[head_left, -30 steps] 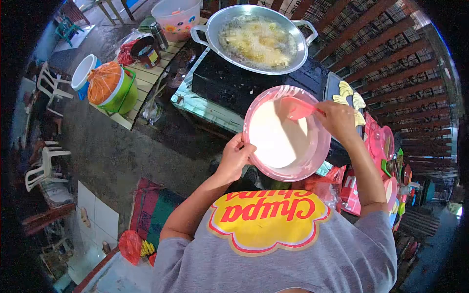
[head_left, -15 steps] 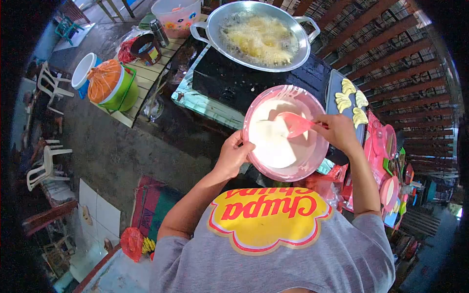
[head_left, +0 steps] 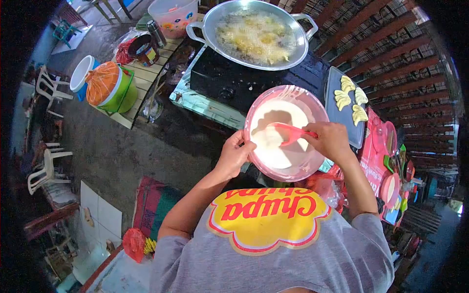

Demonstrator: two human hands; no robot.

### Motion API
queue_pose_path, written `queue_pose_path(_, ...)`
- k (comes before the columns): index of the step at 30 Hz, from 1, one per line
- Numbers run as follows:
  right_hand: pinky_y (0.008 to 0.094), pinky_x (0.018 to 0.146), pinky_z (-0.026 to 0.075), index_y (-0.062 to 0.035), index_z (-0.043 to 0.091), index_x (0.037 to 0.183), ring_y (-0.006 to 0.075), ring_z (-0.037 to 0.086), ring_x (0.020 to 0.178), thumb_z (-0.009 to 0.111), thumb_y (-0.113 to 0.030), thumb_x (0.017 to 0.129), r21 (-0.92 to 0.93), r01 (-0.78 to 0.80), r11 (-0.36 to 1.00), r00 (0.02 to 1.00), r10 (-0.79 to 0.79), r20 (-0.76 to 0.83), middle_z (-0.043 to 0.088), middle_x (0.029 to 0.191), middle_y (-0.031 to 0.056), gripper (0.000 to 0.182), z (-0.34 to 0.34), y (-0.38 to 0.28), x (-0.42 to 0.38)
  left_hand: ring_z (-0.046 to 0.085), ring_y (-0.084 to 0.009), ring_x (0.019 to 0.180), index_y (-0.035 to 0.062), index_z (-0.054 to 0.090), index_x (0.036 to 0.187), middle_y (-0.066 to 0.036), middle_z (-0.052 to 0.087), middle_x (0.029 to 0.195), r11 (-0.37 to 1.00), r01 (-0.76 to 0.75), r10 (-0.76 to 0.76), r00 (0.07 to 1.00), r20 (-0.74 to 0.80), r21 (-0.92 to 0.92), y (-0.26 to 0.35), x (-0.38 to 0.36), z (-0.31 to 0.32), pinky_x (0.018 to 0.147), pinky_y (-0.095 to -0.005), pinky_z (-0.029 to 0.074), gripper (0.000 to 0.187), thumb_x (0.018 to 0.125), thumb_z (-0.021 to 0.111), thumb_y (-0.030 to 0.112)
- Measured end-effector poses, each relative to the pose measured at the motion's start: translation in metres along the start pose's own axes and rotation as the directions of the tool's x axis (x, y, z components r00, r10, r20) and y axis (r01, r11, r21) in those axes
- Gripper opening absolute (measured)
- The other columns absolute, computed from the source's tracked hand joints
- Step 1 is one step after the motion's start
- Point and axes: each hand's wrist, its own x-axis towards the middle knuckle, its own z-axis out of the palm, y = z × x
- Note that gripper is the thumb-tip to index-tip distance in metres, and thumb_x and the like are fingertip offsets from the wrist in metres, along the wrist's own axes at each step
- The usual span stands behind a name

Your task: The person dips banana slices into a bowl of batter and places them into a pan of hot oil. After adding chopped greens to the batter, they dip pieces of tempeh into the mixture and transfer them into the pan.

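My left hand (head_left: 236, 152) grips the left rim of a pink plastic bowl (head_left: 312, 154), thumb over the edge. Creamy white batter (head_left: 273, 155) lies in the bowl. In my right hand (head_left: 332, 140) is the handle of a pink-red plastic scoop (head_left: 288, 133), its head dipping into the batter. Beyond the bowl, a wide two-handled metal wok (head_left: 209, 30) holds bubbling oil with yellowish pieces frying (head_left: 259, 36). To the right, several pale, fan-cut pieces (head_left: 343, 99) rest on a grey tray (head_left: 339, 128).
The wok stands on a black-topped stove (head_left: 215, 83). At the left, a green bucket (head_left: 124, 95) with an orange cover sits on a slatted bench (head_left: 141, 78), near a flowered tub (head_left: 173, 19). Slatted wood walls the right side. Plastic chairs (head_left: 49, 168) stand far left.
My right hand has moved slightly down and to the left, and the scoop has shifted with it through the batter. My left hand keeps its hold on the bowl.
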Motion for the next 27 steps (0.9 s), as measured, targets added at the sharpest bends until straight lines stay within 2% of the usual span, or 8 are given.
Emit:
queue_pose_path(2,0.0359,0.048,0.043,-0.0142,0.060,0.076,0.0239,0.057,0.055,0.054,-0.034,0.072,-0.021,-0.039,0.999,0.999,0.039,0.022,0.057,0.061,0.0064,0.021,-0.001,-0.010,-0.006,0.055,-0.0108,0.067,0.0041,0.047,0.093,-0.004,0.054,0.081,1.000,0.003,-0.002,1.000,0.008,-0.009,-0.001,0.000,0.000,0.055,-0.0263,0.050,0.021,0.072,0.050,0.004)
queue_pose_path(4,0.0340,0.049,0.043,-0.0143,0.061,0.077,0.0227,0.057,0.056,0.059,-0.030,0.069,-0.165,-0.063,0.984,0.997,0.068,0.027,0.058,0.064,0.0056,0.018,0.001,-0.021,-0.008,0.055,-0.0110,0.067,0.0042,0.047,0.093,-0.004,0.054,0.080,1.000,0.005,-0.005,1.000,-0.010,-0.008,-0.003,0.003,0.000,0.056,-0.0264,0.050,0.021,0.072,0.050,0.004)
queue_pose_path(11,0.0334,0.050,0.044,-0.0137,0.061,0.077,0.0243,0.057,0.058,0.057,-0.032,0.070,-0.086,-0.086,0.993,0.994,0.091,0.053,0.058,0.065,0.0061,0.020,0.015,-0.017,-0.005,0.056,-0.0123,0.064,0.0003,0.047,0.098,-0.006,0.051,0.084,1.000,0.003,-0.003,1.000,0.001,-0.028,-0.004,0.006,0.001,0.051,-0.0248,0.049,0.026,0.072,0.050,0.002)
queue_pose_path(13,0.0323,0.051,0.043,-0.0126,0.062,0.077,0.0250,0.057,0.059,0.059,-0.033,0.069,0.111,-0.166,0.980,0.982,0.154,0.112,0.058,0.065,0.0070,0.022,0.012,-0.006,-0.004,0.056,-0.0124,0.064,0.0009,0.047,0.097,-0.006,0.051,0.083,0.999,-0.003,0.002,1.000,-0.015,-0.034,-0.003,0.004,0.002,0.050,-0.0247,0.049,0.026,0.072,0.050,0.002)
queue_pose_path(16,0.0333,0.050,0.041,-0.0156,0.062,0.079,0.0231,0.056,0.058,0.057,-0.036,0.069,0.225,-0.215,0.950,0.966,0.174,0.191,0.058,0.062,0.0065,0.023,0.018,0.007,-0.001,0.056,-0.0114,0.067,0.0044,0.047,0.092,-0.004,0.054,0.080,1.000,-0.005,0.005,1.000,-0.017,0.007,-0.002,0.003,0.002,0.056,-0.0269,0.051,0.019,0.073,0.048,0.003)
queue_pose_path(20,0.0313,0.049,0.040,-0.0132,0.061,0.079,0.0220,0.055,0.056,0.059,-0.034,0.069,0.371,-0.255,0.893,0.959,0.186,0.213,0.056,0.060,0.0067,0.023,0.024,0.018,-0.001,0.056,-0.0117,0.064,0.0014,0.048,0.096,-0.006,0.051,0.083,0.999,-0.017,0.016,1.000,-0.027,-0.048,-0.008,0.004,-0.003,0.051,-0.0237,0.049,0.024,0.072,0.049,0.001)
queue_pose_path(22,0.0242,0.050,0.037,-0.0068,0.061,0.079,0.0105,0.047,0.053,0.061,-0.022,0.071,0.427,-0.306,0.851,0.945,0.218,0.244,0.054,0.059,0.0057,0.017,0.024,0.022,-0.001,0.055,-0.0113,0.065,0.0017,0.047,0.096,-0.005,0.052,0.084,0.999,-0.048,0.048,0.999,-0.009,-0.023,-0.010,0.005,-0.006,0.052,-0.0232,0.049,0.023,0.072,0.048,0.001)
queue_pose_path(27,0.0203,0.052,0.035,0.0009,0.059,0.077,0.0041,0.043,0.058,0.060,-0.011,0.073,0.643,-0.265,0.718,0.964,0.176,0.201,0.051,0.060,-0.0020,0.013,0.017,0.038,0.002,0.057,-0.0116,0.068,0.0053,0.048,0.095,-0.004,0.055,0.083,0.998,-0.061,0.061,0.998,-0.022,0.019,-0.002,0.004,-0.007,0.055,-0.0262,0.051,0.021,0.074,0.046,0.003)
